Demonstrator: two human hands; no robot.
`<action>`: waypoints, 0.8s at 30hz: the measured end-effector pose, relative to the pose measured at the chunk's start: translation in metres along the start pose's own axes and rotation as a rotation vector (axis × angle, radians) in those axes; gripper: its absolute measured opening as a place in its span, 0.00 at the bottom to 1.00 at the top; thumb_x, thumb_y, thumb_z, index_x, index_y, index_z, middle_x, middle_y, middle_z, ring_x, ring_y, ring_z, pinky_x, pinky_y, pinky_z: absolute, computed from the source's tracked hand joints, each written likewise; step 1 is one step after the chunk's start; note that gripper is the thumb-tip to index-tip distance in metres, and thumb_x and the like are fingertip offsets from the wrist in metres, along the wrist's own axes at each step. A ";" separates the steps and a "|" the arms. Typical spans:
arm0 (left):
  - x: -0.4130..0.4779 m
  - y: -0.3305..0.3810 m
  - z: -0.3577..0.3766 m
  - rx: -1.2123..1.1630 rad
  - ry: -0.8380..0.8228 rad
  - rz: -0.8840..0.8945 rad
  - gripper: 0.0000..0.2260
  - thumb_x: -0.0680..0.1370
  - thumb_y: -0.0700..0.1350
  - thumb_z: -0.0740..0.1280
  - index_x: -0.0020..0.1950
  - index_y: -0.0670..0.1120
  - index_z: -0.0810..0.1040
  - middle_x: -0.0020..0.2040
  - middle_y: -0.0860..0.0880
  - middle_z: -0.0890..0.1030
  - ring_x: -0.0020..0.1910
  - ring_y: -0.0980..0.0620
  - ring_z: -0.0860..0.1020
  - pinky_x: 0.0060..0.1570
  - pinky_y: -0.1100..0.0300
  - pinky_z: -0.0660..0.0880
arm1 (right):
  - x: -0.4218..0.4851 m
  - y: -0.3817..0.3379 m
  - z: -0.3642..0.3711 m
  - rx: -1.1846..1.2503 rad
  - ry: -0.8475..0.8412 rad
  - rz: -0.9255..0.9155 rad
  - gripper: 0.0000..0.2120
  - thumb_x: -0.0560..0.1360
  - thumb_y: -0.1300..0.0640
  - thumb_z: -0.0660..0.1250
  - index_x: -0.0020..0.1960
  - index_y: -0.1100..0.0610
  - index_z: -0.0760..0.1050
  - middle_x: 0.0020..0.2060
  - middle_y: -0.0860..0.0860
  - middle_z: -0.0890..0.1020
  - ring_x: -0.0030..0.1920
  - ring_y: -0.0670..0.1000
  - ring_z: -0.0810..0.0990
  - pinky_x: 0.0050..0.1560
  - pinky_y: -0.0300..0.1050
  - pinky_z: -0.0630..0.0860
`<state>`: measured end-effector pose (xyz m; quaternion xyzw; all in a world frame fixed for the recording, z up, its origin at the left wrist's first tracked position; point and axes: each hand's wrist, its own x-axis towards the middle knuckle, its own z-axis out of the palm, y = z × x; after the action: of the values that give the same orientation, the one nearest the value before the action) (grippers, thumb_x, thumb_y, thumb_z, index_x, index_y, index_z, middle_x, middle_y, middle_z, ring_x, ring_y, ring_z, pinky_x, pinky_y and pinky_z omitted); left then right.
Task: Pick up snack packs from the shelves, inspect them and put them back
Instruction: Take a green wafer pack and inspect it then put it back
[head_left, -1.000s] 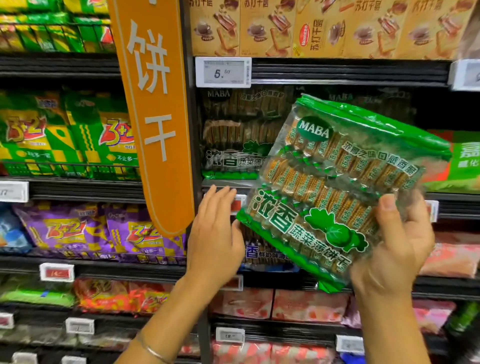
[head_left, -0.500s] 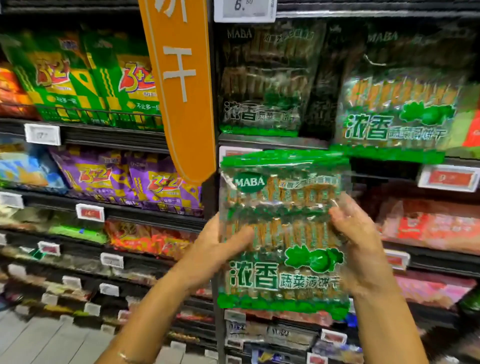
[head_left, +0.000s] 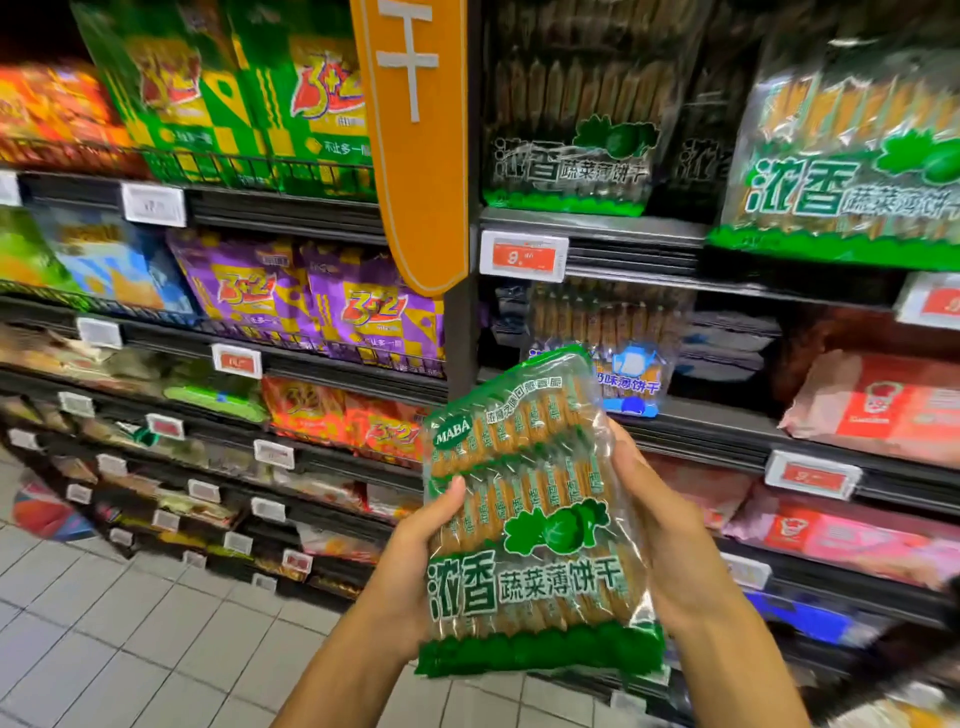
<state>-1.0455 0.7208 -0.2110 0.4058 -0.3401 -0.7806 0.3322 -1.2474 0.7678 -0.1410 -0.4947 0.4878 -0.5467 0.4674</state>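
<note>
I hold a green MABA vegetable cracker pack (head_left: 530, 519) upright in front of the shelves, front label facing me. My left hand (head_left: 415, 561) grips its left edge, thumb across the front. My right hand (head_left: 660, 540) grips its right edge, fingers behind. Matching green cracker packs (head_left: 566, 140) stand on the shelf above, one more at the upper right (head_left: 852, 166).
An orange hanging sign (head_left: 415, 145) divides the shelf bays. Left bay holds green (head_left: 249, 93) and purple 3+2 packs (head_left: 322, 301). A blue cracker pack (head_left: 631, 379) sits right behind the held pack. Pink and red packs (head_left: 878, 405) fill the right shelves. Tiled floor (head_left: 119, 639) lies lower left.
The pack came down from the upper shelf level to waist height. My left hand left the shelf and took the pack's left edge. The view tilted downward.
</note>
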 end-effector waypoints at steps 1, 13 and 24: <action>-0.004 0.000 -0.001 -0.013 -0.003 0.008 0.18 0.68 0.61 0.77 0.54 0.53 0.89 0.55 0.47 0.88 0.52 0.48 0.87 0.41 0.54 0.84 | 0.000 -0.001 0.005 -0.005 0.012 0.016 0.44 0.63 0.20 0.66 0.72 0.44 0.75 0.68 0.37 0.77 0.70 0.38 0.72 0.61 0.28 0.68; -0.052 0.020 -0.056 0.077 0.038 0.055 0.17 0.68 0.61 0.70 0.51 0.55 0.85 0.42 0.59 0.88 0.39 0.58 0.86 0.36 0.62 0.76 | -0.036 0.008 0.071 0.162 0.071 0.230 0.24 0.63 0.26 0.74 0.56 0.31 0.82 0.57 0.29 0.83 0.53 0.27 0.80 0.52 0.38 0.70; -0.073 0.023 -0.100 0.275 -0.195 0.210 0.17 0.86 0.50 0.55 0.66 0.43 0.77 0.66 0.36 0.78 0.58 0.46 0.83 0.57 0.56 0.76 | -0.081 0.059 0.111 0.250 0.415 0.520 0.33 0.64 0.33 0.73 0.65 0.47 0.81 0.57 0.49 0.88 0.60 0.53 0.85 0.64 0.55 0.78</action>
<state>-0.9214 0.7408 -0.2068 0.3322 -0.5145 -0.7234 0.3188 -1.1286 0.8351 -0.2030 -0.1713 0.6114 -0.5538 0.5386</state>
